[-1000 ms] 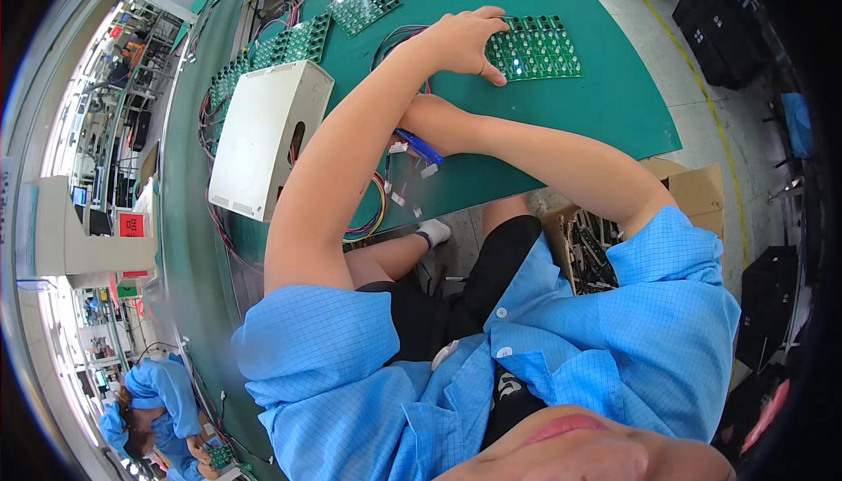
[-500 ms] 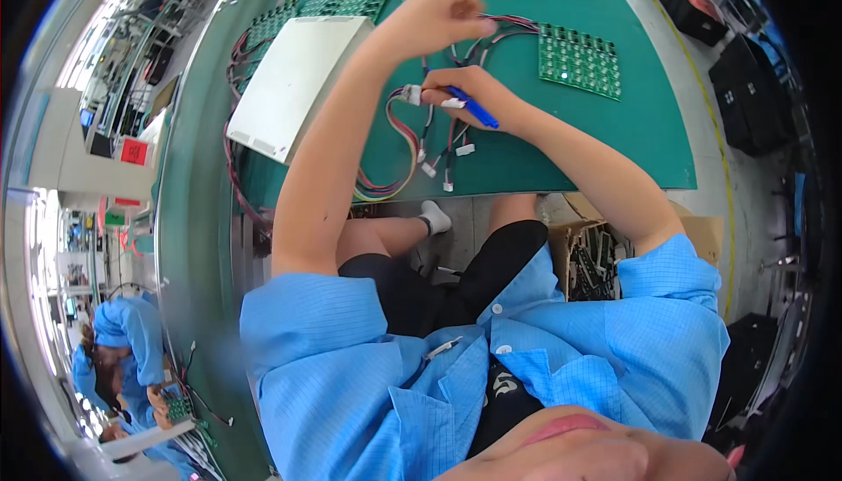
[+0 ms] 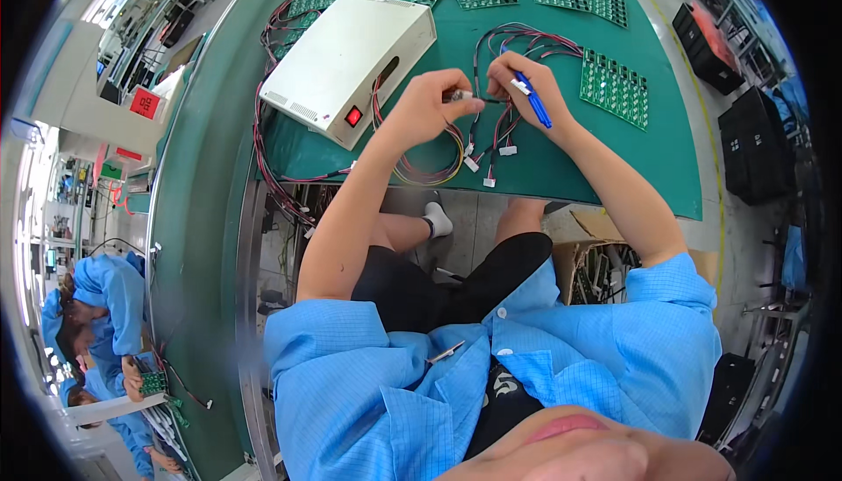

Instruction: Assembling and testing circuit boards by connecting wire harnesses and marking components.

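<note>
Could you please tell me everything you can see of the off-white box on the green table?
The off-white box looks like painted metal, its flat top marked by small dark specks. Vent slots line its near-left edge. The side facing right carries a red switch and a dark elongated opening, beside which thin coloured wires hang. It lies flat and angled on the table. The left hand is close by but appears apart from it.
</note>
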Demonstrator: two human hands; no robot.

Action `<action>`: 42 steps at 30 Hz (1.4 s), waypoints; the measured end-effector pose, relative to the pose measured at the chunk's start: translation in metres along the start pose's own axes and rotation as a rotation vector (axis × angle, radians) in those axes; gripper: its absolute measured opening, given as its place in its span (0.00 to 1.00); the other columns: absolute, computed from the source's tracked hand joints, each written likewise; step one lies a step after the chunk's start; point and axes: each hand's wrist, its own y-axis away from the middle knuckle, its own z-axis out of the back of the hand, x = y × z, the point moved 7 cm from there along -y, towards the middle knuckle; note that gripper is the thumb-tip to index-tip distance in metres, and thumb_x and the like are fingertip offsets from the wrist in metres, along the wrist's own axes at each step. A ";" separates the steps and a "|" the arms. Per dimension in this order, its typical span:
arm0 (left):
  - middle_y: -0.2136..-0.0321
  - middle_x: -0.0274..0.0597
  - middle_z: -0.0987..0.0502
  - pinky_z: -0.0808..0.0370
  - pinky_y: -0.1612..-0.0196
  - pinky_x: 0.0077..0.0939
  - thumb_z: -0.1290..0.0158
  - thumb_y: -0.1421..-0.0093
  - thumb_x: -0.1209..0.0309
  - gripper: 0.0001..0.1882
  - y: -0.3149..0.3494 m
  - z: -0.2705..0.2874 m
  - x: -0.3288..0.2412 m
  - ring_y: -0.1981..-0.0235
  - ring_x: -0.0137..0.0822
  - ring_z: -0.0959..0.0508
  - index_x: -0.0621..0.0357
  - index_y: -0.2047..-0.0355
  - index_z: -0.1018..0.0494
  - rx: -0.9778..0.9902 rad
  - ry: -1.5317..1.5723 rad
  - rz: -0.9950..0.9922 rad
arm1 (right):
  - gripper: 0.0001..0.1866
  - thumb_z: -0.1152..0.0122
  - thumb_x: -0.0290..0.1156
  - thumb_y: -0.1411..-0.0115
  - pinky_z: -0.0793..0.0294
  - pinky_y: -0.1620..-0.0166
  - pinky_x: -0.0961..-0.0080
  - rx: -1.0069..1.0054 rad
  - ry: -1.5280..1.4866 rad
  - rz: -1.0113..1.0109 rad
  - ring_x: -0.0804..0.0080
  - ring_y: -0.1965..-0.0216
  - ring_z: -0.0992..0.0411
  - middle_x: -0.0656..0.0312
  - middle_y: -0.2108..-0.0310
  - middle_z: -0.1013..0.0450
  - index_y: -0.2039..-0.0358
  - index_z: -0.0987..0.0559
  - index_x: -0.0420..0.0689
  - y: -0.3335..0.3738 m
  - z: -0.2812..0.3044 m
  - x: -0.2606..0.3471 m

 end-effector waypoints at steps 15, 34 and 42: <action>0.82 0.25 0.32 0.48 0.79 0.17 0.37 0.47 0.59 0.17 0.008 -0.020 0.009 0.82 0.17 0.39 0.63 0.72 0.20 -0.090 0.341 0.305 | 0.18 0.39 0.18 0.53 0.28 0.66 0.70 -0.111 0.437 0.383 0.60 0.69 0.27 0.56 0.70 0.27 0.60 0.27 0.44 0.003 -0.008 0.026; 0.71 0.34 0.23 0.31 0.65 0.15 0.52 0.35 0.73 0.12 -0.004 0.000 0.056 0.70 0.22 0.27 0.61 0.52 0.27 -0.136 0.524 0.046 | 0.10 0.41 0.34 0.37 0.38 0.74 0.82 0.190 0.166 -0.078 0.84 0.79 0.38 0.68 0.83 0.35 0.68 0.24 0.40 -0.004 -0.015 -0.010; 0.69 0.39 0.20 0.27 0.59 0.18 0.49 0.38 0.77 0.10 0.000 -0.001 0.047 0.67 0.25 0.23 0.65 0.57 0.24 -0.160 0.501 -0.016 | 0.08 0.43 0.33 0.36 0.39 0.74 0.84 0.268 0.200 -0.113 0.85 0.79 0.39 0.70 0.82 0.36 0.67 0.24 0.41 -0.004 -0.020 -0.018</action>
